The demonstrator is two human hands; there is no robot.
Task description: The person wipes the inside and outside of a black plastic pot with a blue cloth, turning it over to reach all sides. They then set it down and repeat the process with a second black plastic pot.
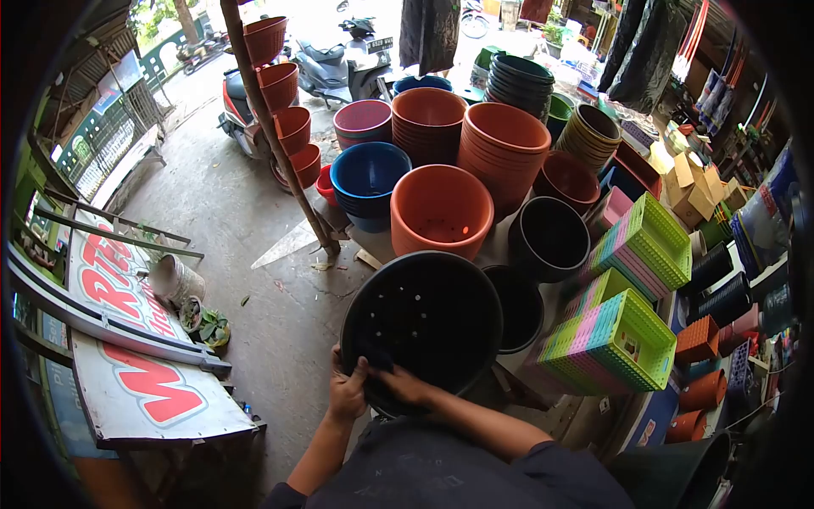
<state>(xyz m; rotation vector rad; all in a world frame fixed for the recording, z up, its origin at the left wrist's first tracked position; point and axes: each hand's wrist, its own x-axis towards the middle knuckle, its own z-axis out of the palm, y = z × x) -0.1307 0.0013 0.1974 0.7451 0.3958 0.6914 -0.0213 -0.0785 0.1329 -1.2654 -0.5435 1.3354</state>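
Note:
A large black plastic plant pot [441,339] is tilted toward me, its wide mouth facing up and several small light holes showing in its bottom. My left hand [346,390] grips the near left rim, thumb on the inside. Inside the pot, my right hand [405,386] presses a dark cloth [373,358] against the wall near my left thumb. Its fingers are partly hidden by the cloth and shadow. Just beyond the black pot stands an orange pot [442,199] with holes in its base.
Stacked blue pots [370,170], terracotta-coloured pots [506,127] and black pots [549,237] crowd the far side. Colourful plastic baskets [642,339] are stacked at right. A wooden post [280,136] stands left of the pots. A lettered sign board [153,382] lies at left; scooters [339,68] are parked beyond.

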